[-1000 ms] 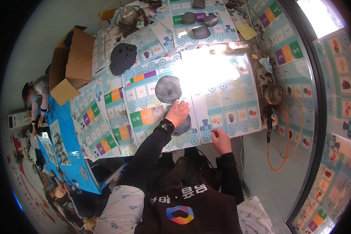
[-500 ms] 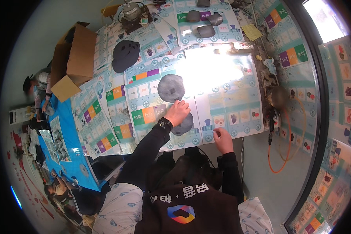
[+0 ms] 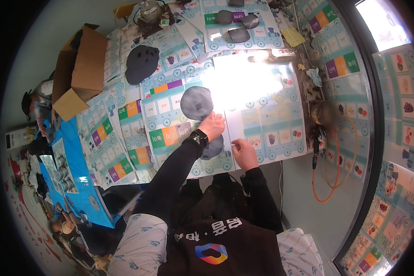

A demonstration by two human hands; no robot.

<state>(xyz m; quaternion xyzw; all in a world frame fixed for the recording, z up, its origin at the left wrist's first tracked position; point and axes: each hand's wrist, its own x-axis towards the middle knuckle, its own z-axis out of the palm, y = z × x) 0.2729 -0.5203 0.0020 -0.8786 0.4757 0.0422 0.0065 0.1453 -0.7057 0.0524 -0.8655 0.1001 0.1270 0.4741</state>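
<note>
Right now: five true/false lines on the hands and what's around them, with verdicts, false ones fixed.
1. The left hand is at the near edge of the upper gray piece. True.
2. The right hand covers the upper gray piece. False: it is right of the lower gray piece.
3. A black cap-shaped item lies left of the upper gray piece. True.
4. The cardboard box is shut. False: it is open.
5. The orange hose hangs at picture left. False: picture right.

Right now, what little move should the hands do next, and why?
I'd probably slide the right hand left to steady the lower grey piece. The left hand is at the near edge of the upper grey piece and partly covers the lower one, while nothing shows in the right hand, close beside it.
</note>
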